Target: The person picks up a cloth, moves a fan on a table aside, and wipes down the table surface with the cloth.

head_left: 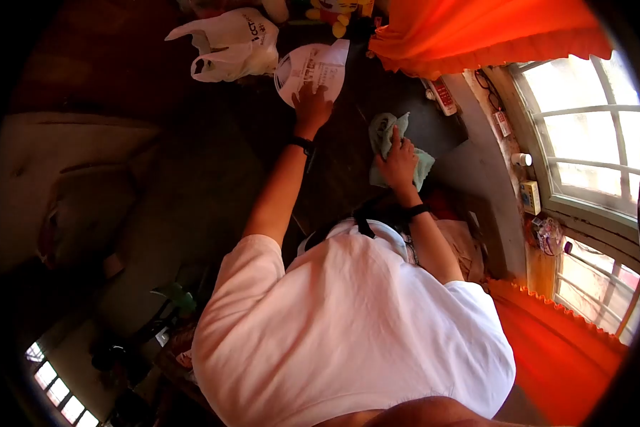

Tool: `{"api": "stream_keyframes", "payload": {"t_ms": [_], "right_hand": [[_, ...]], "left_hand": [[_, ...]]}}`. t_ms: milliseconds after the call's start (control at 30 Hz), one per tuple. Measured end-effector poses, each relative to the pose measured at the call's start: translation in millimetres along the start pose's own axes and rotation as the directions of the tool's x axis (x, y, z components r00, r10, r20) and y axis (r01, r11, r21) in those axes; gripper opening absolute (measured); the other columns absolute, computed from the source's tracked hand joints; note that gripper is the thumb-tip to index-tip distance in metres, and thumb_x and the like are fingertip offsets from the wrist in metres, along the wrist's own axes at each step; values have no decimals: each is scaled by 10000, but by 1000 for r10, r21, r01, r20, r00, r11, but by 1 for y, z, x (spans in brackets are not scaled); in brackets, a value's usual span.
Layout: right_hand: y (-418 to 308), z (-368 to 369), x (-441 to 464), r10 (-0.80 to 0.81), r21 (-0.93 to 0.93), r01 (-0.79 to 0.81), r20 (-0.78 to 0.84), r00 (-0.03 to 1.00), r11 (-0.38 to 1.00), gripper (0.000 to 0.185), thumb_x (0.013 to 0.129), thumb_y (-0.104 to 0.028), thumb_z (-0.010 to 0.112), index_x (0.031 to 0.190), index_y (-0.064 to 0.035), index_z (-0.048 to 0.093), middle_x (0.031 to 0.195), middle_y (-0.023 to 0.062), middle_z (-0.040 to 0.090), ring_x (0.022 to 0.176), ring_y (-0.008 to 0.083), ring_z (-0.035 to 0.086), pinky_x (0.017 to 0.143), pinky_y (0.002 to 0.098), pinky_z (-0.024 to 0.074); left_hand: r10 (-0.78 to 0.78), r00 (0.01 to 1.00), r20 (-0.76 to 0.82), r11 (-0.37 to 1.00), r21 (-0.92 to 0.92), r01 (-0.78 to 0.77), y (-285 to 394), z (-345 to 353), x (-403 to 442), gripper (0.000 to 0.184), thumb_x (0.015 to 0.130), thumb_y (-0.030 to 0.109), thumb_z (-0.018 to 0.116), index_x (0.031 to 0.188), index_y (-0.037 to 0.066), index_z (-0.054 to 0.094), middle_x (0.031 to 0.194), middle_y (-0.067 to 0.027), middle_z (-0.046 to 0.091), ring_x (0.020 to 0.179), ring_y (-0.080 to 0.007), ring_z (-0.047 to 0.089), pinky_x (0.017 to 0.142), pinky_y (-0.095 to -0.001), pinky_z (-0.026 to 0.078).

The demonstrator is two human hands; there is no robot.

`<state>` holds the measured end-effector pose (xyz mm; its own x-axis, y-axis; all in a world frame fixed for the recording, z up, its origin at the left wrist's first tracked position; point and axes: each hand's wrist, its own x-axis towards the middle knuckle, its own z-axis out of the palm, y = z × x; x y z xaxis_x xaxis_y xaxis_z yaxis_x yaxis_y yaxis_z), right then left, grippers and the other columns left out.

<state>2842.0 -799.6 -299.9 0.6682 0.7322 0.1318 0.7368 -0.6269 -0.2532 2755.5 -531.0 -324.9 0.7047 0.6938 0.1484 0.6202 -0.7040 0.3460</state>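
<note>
My left hand (313, 112) reaches to the far part of a dark table (348, 99). Its fingers are spread over the lower edge of a white round hand fan (310, 65) with printing on it. Whether they grip the fan's edge is hard to see. Closer to the window side, my right hand (400, 162) is on a crumpled pale green cloth (421, 169). One finger stretches out along the cloth while the others curl on it. The cloth lies on the table top.
A white plastic bag (238, 44) lies beside the fan. An orange curtain (476, 32) hangs at the table's far right. Near the wall is a red-and-white handset (444, 97). The window ledge bears a white bottle (521, 159) and a small box (530, 197).
</note>
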Motion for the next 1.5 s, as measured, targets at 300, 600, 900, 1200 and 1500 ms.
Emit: {"api": "stream_keyframes", "payload": {"t_ms": [300, 600, 900, 1200, 1500], "right_hand": [[-35, 6, -12, 44, 180, -36, -39, 998, 983, 883, 740, -288, 769, 1484, -75, 343, 1111, 193, 524, 1011, 385, 523, 806, 508, 438], [-40, 1, -13, 74, 239, -55, -72, 995, 969, 811, 749, -224, 750, 1454, -57, 384, 1068, 212, 533, 956, 403, 538, 808, 495, 455], [-33, 8, -7, 135, 279, -126, -13, 991, 952, 797, 773, -237, 753, 1463, -118, 373, 1208, 221, 521, 1088, 432, 530, 873, 529, 468], [-34, 8, -10, 140, 301, -129, -16, 990, 945, 799, 797, -293, 750, 1472, -118, 360, 1235, 207, 514, 1124, 421, 511, 903, 543, 454], [-35, 5, -9, 171, 295, -174, 36, 985, 939, 820, 798, -265, 758, 1479, -99, 333, 1226, 198, 511, 1126, 421, 507, 908, 542, 458]], "left_hand": [[149, 989, -4, 988, -40, -149, -26, -17, -22, 436, 822, 286, 692, 1203, 107, 578, 1342, -164, 494, 1267, -349, 452, 970, -581, 379], [85, 984, 158, 996, -24, -82, -58, -72, -72, 462, 784, 306, 710, 1171, 94, 571, 1251, -113, 539, 1203, -321, 489, 964, -563, 388], [21, 998, 67, 994, -104, -14, -123, -89, -123, 203, 789, 161, 725, 971, 93, 668, 1054, -97, 619, 1021, -309, 583, 853, -435, 484], [-499, 832, -242, 804, -488, 340, -177, -47, -141, 385, 820, 234, 774, 1084, 6, 612, 1032, -149, 646, 988, -276, 617, 835, -412, 505], [-595, 711, 375, 182, -798, 574, -187, -56, -149, 517, 853, 372, 763, 1188, 30, 568, 1156, -109, 636, 1054, -226, 611, 885, -428, 499]]}}
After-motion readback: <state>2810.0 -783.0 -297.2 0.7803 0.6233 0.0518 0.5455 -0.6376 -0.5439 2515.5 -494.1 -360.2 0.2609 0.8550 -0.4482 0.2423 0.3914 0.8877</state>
